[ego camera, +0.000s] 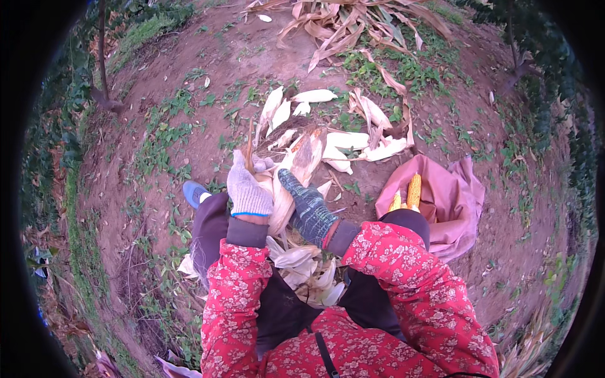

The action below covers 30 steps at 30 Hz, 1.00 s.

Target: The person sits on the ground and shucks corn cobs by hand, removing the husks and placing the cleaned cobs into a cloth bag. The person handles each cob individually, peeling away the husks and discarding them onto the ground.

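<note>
A partly husked ear of corn [307, 153] lies between my gloved hands, a few orange kernels showing near its tip. My right hand [309, 208], in a dark green knit glove, grips its husk from the right side, thumb stretched along it. On the left, my left hand [248, 189] in a pale knit glove closes on the husk, and a brown dry strip [249, 146] stands up beside its fingers. Just beyond lie several ears in pale husks [347, 140]. Loose peeled husks [302, 264] are heaped between my legs.
An open pinkish sack [461, 198] with several bare yellow cobs [414, 191] stands by my right knee. Dry corn stalks and leaves [350, 23] lie at the far side. Low green weeds [160, 127] dot the bare soil, and leafy plants [553, 90] border both sides.
</note>
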Available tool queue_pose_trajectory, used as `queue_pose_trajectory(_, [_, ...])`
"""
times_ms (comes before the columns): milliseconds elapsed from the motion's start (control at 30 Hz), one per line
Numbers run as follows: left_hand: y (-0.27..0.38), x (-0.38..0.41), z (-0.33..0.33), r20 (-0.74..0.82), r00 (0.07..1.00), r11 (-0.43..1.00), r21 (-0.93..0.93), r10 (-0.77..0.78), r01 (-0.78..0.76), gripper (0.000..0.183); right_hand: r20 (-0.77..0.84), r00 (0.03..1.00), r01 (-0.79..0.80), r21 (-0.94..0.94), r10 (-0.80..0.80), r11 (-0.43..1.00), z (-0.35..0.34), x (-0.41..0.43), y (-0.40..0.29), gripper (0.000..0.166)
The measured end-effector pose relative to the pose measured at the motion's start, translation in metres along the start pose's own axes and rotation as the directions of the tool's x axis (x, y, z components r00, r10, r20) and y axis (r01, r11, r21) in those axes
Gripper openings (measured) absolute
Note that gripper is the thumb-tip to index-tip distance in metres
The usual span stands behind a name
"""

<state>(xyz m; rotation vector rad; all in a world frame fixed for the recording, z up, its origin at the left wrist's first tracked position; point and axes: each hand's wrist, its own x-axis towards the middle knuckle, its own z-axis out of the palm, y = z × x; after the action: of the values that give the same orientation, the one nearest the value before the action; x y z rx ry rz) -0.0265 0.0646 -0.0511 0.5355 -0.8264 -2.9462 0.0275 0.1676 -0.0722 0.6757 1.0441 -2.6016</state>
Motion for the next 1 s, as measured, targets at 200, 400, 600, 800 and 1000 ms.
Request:
queue_pose_trajectory(200, [0.012, -0.025, 0.02, 0.263, 0.957, 0.968, 0.245, -0.125, 0.059, 0.027, -0.074, 0.976, 0.2, -0.046, -0.203, 0.979, 0.003, 0.026, -0.044, 0.053])
queue_pose_trajectory(400, [0.019, -0.08, 0.002, 0.405, 0.804, 0.286, 0.909, -0.437, -0.303, 0.039, -0.123, 0.968, 0.236, 0.139, -0.22, 0.962, -0.036, 0.053, -0.119, 0.056])
queue_pose_trajectory(600, [0.017, -0.057, -0.032, 0.527, 0.62, 0.751, 0.64, -0.582, 0.161, 0.053, 0.175, 0.833, 0.551, -0.189, -0.525, 0.813, -0.09, 0.101, -0.096, 0.048])
queue_pose_trajectory(800, [0.054, -0.039, -0.014, 0.339, 0.919, 0.944, 0.316, -0.201, 0.09, 0.061, 0.124, 0.883, 0.464, -0.091, -0.452, 0.881, -0.051, 0.068, -0.103, 0.047])
queue_pose_trajectory(1000, [0.068, -0.015, -0.017, 0.084, 0.988, 0.974, 0.175, 0.132, -0.145, 0.033, 0.148, 0.86, 0.509, -0.213, -0.488, 0.834, -0.06, 0.067, -0.09, 0.051])
